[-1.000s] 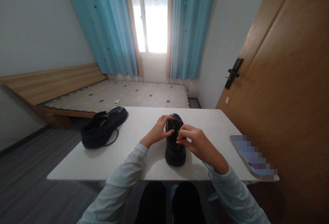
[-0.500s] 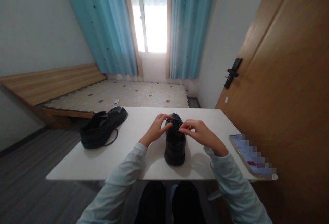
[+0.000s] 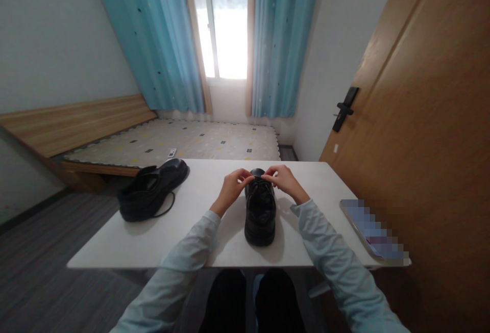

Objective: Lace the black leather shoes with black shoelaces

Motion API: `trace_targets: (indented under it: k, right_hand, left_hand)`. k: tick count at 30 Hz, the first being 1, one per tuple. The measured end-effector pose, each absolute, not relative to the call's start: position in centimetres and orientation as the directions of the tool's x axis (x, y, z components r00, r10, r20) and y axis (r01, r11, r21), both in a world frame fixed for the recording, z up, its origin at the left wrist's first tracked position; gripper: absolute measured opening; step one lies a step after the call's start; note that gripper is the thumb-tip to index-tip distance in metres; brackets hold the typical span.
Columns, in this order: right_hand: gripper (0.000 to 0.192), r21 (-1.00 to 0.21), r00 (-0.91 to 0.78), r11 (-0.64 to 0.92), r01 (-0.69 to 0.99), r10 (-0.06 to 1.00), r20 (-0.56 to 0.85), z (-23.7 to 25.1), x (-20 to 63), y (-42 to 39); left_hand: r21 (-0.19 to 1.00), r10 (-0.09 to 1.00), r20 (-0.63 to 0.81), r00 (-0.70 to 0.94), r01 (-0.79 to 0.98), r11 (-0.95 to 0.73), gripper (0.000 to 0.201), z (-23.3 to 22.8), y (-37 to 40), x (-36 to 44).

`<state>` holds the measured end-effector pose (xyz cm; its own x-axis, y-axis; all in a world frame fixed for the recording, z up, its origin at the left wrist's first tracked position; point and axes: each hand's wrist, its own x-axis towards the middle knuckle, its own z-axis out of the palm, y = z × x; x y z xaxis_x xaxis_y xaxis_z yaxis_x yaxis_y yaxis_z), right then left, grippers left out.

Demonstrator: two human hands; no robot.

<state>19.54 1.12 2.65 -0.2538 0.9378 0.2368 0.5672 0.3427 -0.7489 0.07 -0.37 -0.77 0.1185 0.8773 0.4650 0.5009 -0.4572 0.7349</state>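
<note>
A black lace-up shoe (image 3: 260,221) stands on the white table, its toe pointing away from me and its heel near the front edge. My left hand (image 3: 234,184) is at the shoe's left side, thumb and fingers pinched at the lowest part of the black shoelace (image 3: 261,182). From the right, my right hand (image 3: 285,179) pinches the lace close to the toe. The fingertips of both hands are only a little apart. Fine detail of the dark lace between the fingers is hard to make out.
A second black shoe (image 3: 147,195) lies at the table's left edge, its loose lace looping onto the white table (image 3: 206,170). A phone or tablet (image 3: 371,231), blurred out, lies at the right edge. Beyond stand a bed (image 3: 199,136) and a wooden door (image 3: 406,119).
My right hand has moved forward and slightly left, from beside the shoe's laces to the toe end. My left hand has stayed near the laces, its fingers now closer together.
</note>
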Motion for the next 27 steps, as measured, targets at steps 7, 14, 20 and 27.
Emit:
trace_targets:
  k: [7,14,20,27]
  right_hand:
    - [0.019,-0.785,-0.305,0.296,0.544,0.942,0.143,2.7,19.1,2.0]
    - [0.021,-0.712,-0.369,0.325,0.623,0.924,0.098,3.9,19.1,1.4]
    - [0.017,-0.814,-0.342,0.245,0.527,0.938,0.061,2.7,20.3,1.4]
    - [0.016,-0.844,-0.298,0.219,0.49,0.952,0.075,1.8,20.9,1.3]
  left_hand:
    - [0.835,0.934,0.34,0.106,0.422,-0.352,0.038,-0.7,0.2,0.4]
    - [0.891,0.955,0.264,0.136,0.343,-0.296,0.028,-1.0,0.4,0.3]
    - [0.858,0.941,0.286,0.182,0.388,-0.336,0.019,-1.3,0.3,0.0]
    - [0.88,0.956,0.236,0.174,0.379,-0.286,0.017,-1.1,-0.2,0.0]
